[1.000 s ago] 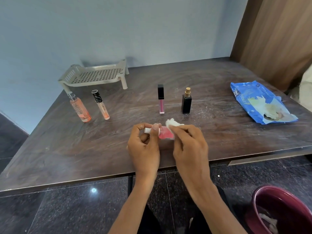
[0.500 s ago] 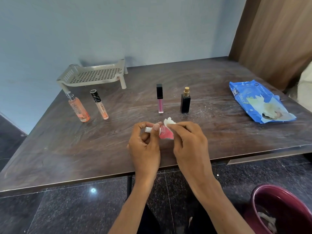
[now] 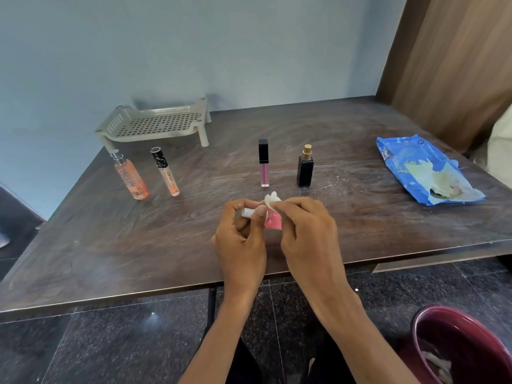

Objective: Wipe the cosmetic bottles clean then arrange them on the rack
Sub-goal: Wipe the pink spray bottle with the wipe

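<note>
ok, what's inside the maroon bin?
Crumpled white tissue lies at the bottom of the maroon bin. Its wall and the frame edge hide the rest of the inside.

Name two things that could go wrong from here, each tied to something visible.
The left hand pinches the small pink bottle near its white cap while the right hand holds the wipe against it; it might slip out. The lip gloss tube and black bottle stand upright just beyond the hands; a stray movement could topple them.
</note>
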A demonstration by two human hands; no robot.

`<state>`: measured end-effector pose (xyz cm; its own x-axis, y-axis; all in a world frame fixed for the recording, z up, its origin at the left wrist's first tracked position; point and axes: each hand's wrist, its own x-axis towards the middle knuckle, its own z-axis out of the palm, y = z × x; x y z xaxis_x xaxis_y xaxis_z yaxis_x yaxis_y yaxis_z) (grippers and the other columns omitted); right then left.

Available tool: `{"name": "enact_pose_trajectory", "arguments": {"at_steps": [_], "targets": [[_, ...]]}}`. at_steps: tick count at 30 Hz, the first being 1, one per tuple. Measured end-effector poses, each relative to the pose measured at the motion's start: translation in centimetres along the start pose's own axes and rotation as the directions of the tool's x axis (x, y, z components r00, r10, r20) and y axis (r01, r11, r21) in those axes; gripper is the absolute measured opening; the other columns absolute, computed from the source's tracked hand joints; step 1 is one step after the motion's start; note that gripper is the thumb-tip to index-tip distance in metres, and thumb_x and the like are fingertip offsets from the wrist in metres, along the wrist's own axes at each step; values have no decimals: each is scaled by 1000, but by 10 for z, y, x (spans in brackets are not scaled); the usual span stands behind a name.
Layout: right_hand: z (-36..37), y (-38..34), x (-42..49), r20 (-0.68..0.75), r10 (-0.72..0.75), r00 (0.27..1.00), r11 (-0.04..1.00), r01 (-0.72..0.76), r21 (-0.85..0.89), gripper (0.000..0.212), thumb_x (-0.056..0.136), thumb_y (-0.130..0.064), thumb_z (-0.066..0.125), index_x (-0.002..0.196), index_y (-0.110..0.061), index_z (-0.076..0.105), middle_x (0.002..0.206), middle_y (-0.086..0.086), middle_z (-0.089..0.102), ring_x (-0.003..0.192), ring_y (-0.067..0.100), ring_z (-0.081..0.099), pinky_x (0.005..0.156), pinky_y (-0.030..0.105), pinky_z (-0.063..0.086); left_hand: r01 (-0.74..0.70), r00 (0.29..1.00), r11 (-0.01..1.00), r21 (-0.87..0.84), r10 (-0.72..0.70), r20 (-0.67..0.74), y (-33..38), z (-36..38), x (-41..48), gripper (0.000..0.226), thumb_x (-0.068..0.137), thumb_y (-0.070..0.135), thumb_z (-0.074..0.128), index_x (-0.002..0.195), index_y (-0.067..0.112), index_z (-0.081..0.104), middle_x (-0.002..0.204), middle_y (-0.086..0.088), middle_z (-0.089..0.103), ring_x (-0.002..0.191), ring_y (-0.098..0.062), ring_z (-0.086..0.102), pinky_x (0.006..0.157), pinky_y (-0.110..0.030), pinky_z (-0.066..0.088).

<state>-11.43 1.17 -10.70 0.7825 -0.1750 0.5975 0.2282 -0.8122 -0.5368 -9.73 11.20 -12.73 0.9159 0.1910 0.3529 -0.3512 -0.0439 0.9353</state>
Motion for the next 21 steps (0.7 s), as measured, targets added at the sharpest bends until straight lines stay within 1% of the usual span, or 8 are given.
{"name": "enact_pose_trajectory", "arguments": {"at_steps": [1,3,5,8,13,15,18,21], "targets": [[-2,5,-2,-9,22,1000,1000,-22,-7,24,88,-1,64,108,-10,73,94,2,67,90,19,59,73,16,41,9,1000,1000,-12,-9,6,0,1,0,12,95,33,66,96,22,64,85,2,77,69,-9,70,59,-27,52],[-6,17,-6,-25,66,997,997,-67,-29,25,88,1,63,109,-10,73,94,2,68,90,20,60,75,16,42,24,1000,999,-41,-23,17,-2,2,1,11,97,27,65,98,16,63,99,3,79,88,-11,75,74,-37,60],[-9,25,-9,-27,98,995,994,-99,-46,26,89,0,62,110,-10,73,95,3,68,90,23,61,75,24,48,11,1000,999,-41,-10,21,-3,3,1,11,98,24,64,100,12,62,103,3,78,95,-13,75,80,-44,61],[-8,24,-3,-8,100,995,991,-100,-90,26,85,4,65,107,-7,73,94,6,69,90,26,62,73,26,44,-11,1000,1000,-19,11,23,-2,3,1,12,98,24,63,101,12,63,104,5,78,94,-12,75,79,-45,62],[0,4,3,-3,11,1000,996,-11,-83,26,79,10,69,98,-5,75,88,7,68,83,26,60,63,24,41,-35,999,999,-21,36,22,2,2,0,13,96,24,65,102,12,64,102,5,78,94,-12,75,79,-35,61],[-2,7,-1,-14,4,1000,999,-5,-48,26,82,8,67,102,-7,74,90,5,68,85,24,60,66,24,45,-50,999,999,-13,50,18,2,2,0,13,96,25,64,102,13,64,103,6,78,93,-11,75,78,-32,61],[-9,19,-10,-32,58,998,998,-58,-8,25,89,1,62,109,-10,73,96,2,67,91,19,60,76,19,43,-69,997,997,22,69,15,-1,3,0,12,97,25,64,102,14,63,104,7,78,94,-10,75,76,-30,60],[-12,25,-12,-33,94,995,995,-95,-29,25,89,0,61,109,-8,73,95,3,68,90,22,61,76,27,48,-83,996,996,31,82,22,-2,3,1,12,98,24,62,103,13,62,105,8,78,97,-10,75,77,-31,60]]}}
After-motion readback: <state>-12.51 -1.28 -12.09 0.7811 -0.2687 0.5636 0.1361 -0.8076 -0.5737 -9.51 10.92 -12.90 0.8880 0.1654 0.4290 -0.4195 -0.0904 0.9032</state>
